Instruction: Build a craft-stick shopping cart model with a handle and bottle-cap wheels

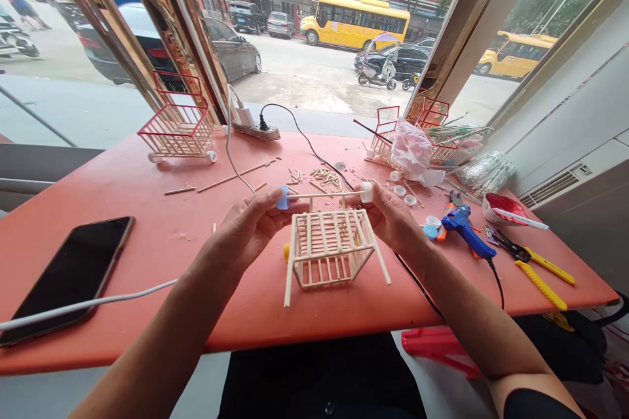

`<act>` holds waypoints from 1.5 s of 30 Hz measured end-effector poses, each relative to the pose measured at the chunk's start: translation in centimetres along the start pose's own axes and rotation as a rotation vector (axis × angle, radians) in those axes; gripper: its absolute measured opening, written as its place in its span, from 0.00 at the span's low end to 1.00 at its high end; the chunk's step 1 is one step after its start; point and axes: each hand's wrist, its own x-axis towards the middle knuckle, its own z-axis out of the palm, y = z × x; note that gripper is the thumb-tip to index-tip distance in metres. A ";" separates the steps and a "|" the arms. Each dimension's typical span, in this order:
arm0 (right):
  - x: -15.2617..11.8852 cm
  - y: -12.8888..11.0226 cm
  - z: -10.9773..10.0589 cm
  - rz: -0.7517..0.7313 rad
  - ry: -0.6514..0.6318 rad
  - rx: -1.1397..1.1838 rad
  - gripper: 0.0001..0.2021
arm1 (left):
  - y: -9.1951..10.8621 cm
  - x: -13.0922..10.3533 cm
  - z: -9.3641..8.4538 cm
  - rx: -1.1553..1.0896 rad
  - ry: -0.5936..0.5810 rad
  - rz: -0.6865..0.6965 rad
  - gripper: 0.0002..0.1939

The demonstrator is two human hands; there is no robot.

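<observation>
A small cart frame of pale wooden sticks [331,236] is in front of me, its long sticks jutting toward me. Along its far side runs a thin stick [324,195] with a bottle cap at each end. My left hand [253,226] pinches the light blue bottle cap [282,198] on the left end. On the right end is a white bottle cap [366,192], gripped by the fingers of my right hand [393,213]. A bit of something yellow [286,251] shows behind the frame's left side.
A finished-looking red-trimmed stick cart [177,124] stands at the back left. Cut stick pieces [327,178] lie beyond my hands. To the right are a blue glue gun [466,230], yellow-handled pliers [545,275] and a red-stained cup [501,209]. A phone [69,268] and white cable [98,301] lie left.
</observation>
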 end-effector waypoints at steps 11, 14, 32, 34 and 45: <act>-0.1 -0.1 0.1 0.006 0.002 -0.031 0.23 | 0.0 0.1 -0.1 0.004 -0.010 -0.008 0.11; -0.1 -0.2 0.1 0.005 0.007 -0.040 0.23 | 0.0 0.1 -0.1 0.020 -0.006 -0.013 0.12; -0.3 -0.3 0.2 0.019 0.019 -0.081 0.25 | 0.2 0.0 0.1 0.051 0.017 0.004 0.11; -0.3 -0.2 0.2 0.016 0.014 -0.070 0.25 | 0.2 0.0 0.1 0.058 0.018 0.018 0.10; -0.3 -0.2 0.1 0.014 0.037 -0.099 0.26 | 0.3 -0.2 0.1 0.076 -0.018 0.040 0.11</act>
